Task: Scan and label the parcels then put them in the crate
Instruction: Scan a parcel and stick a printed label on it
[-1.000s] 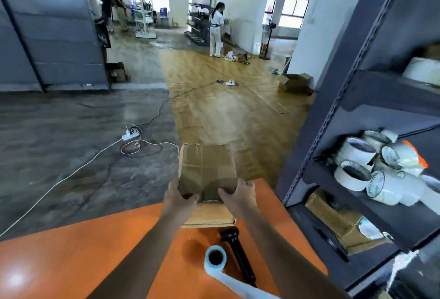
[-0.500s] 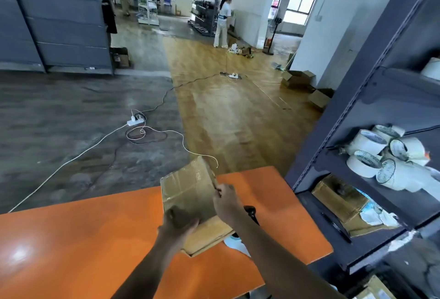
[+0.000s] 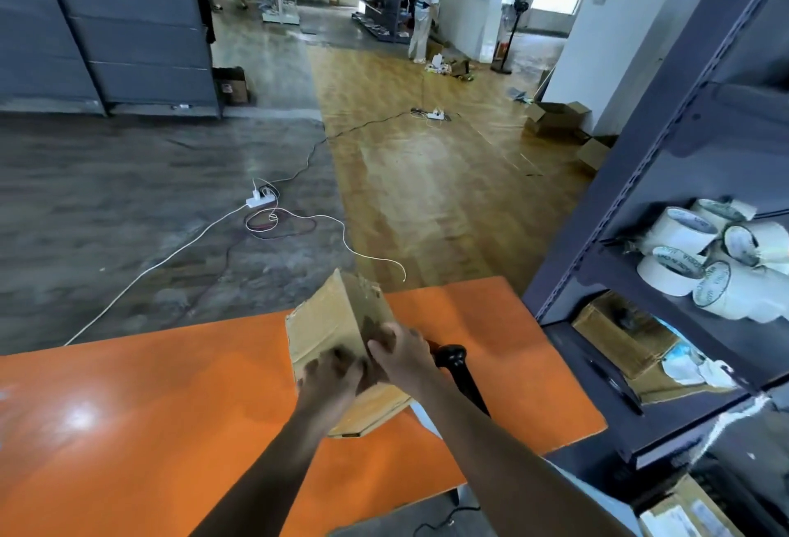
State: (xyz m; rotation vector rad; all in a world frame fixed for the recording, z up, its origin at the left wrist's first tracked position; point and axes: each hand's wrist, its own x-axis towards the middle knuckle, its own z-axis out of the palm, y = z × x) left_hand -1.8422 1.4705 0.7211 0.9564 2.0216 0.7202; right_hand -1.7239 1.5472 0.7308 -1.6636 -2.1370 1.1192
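A brown cardboard parcel (image 3: 328, 325) is tilted on one corner above the orange table (image 3: 128, 429). My left hand (image 3: 331, 378) grips its near lower edge. My right hand (image 3: 401, 359) holds its right side. Under the parcel lies a flatter cardboard piece (image 3: 375, 414) on the table. The black handheld scanner (image 3: 459, 367) lies on the table just right of my right hand, partly hidden by my arm. A white strip of the label roll (image 3: 420, 417) shows beneath my right forearm. No crate is in view.
A dark metal shelf unit (image 3: 640, 177) stands close on the right, holding white tape rolls (image 3: 700, 254) and a cardboard box (image 3: 623, 333). Cables and a power strip (image 3: 260, 199) lie on the floor beyond the table. A person (image 3: 422, 11) stands far back.
Both hands have turned the parcel from lying flat at the table's far edge to standing tilted on a corner. The view has swung left and the label roll has gone under my arm.
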